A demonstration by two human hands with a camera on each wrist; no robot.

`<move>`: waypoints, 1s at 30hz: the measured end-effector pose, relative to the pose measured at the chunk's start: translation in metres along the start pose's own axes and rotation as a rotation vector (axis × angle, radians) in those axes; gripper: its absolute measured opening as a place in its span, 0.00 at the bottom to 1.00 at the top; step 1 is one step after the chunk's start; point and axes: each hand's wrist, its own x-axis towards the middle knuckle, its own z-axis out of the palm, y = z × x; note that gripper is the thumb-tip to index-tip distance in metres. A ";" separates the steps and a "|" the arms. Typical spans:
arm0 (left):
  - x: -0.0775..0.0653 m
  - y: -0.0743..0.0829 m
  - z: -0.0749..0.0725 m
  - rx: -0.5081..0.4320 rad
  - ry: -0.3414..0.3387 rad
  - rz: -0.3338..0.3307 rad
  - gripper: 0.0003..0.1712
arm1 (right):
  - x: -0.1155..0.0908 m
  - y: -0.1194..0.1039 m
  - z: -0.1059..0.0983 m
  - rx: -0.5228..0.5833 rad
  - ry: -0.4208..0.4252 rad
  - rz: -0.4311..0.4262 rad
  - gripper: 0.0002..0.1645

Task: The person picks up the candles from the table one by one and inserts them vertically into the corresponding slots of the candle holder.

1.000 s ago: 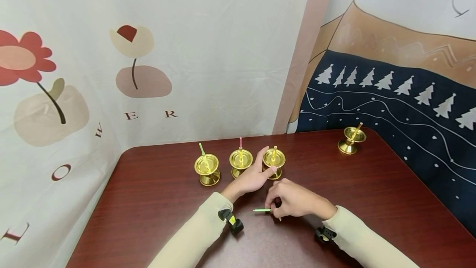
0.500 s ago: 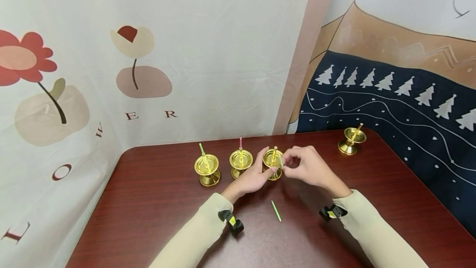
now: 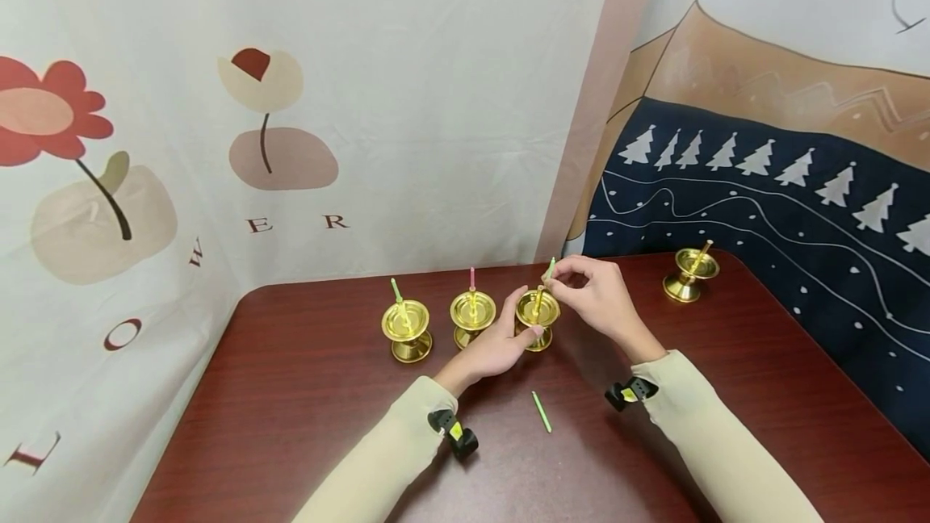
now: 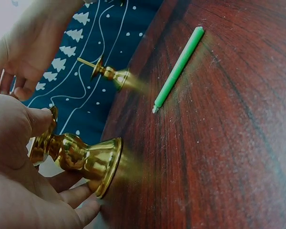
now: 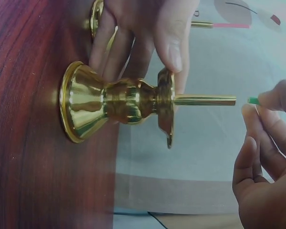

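Observation:
My left hand (image 3: 494, 349) holds a brass candle holder (image 5: 128, 102) upright on the table, the thumb on its dish rim and the fingers behind its stem. A slim gold tube (image 5: 205, 99) rises from the dish with a bare top end. My right hand (image 3: 599, 297) pinches a green candle (image 3: 550, 266) between thumb and fingertips. In the right wrist view, the candle's lower end shows just past the fingertips, a small gap above the tube and roughly in line with it. Another green candle (image 4: 178, 69) lies on the table in front of the holder.
Left of the held one stand a holder with a pink candle (image 3: 472, 279) and a holder with a green candle (image 3: 395, 290). Another brass holder (image 3: 683, 285), its tube bare, stands at the back right corner. Printed cloth (image 3: 436, 144) hangs behind the reddish-brown table (image 3: 305, 410).
My right hand has picked up one green candle from the table and raised it forward to above the holder's tube. The other green candle stays on the table; my left hand keeps its place.

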 end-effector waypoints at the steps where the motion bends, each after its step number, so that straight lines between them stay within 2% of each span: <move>1: 0.000 0.001 0.000 -0.002 -0.001 -0.001 0.46 | 0.001 0.000 0.001 -0.001 0.000 0.007 0.04; 9: -0.003 0.006 -0.002 -0.020 -0.008 -0.007 0.46 | 0.001 0.002 0.005 0.002 -0.021 0.053 0.04; 14: -0.004 0.006 -0.002 -0.017 -0.015 -0.001 0.45 | 0.001 0.003 0.007 -0.016 -0.023 0.050 0.05; 20: -0.002 0.005 -0.001 -0.016 -0.010 0.023 0.45 | 0.001 0.006 0.008 -0.048 -0.004 -0.032 0.04; 25: -0.002 0.005 -0.001 -0.011 -0.011 0.008 0.46 | 0.000 0.010 0.010 -0.064 0.018 -0.107 0.07; 30: -0.001 0.004 -0.001 -0.018 -0.008 0.000 0.46 | -0.002 0.013 0.011 -0.059 0.015 -0.134 0.07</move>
